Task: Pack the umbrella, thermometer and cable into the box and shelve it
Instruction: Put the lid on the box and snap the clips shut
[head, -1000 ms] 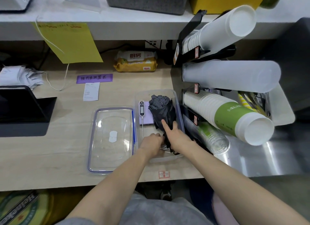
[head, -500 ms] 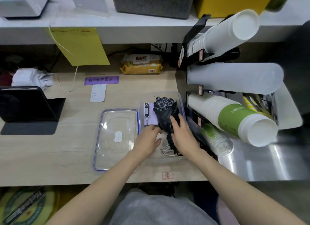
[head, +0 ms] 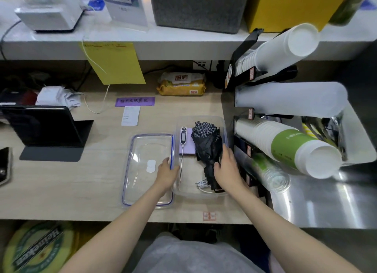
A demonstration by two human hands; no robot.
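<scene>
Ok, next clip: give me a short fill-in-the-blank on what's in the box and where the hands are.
1. The thermometer lies in the clear box to the ____ of the black umbrella.
2. The white cable lies at the box's ____ end.
3. The left hand rests on the ____.
4. The right hand touches the ____.

Missing words: left; near; lid; umbrella

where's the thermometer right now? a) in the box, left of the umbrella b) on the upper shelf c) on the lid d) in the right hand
a: the thermometer lies inside the clear box, along its left side, with the black umbrella to its right.
</scene>
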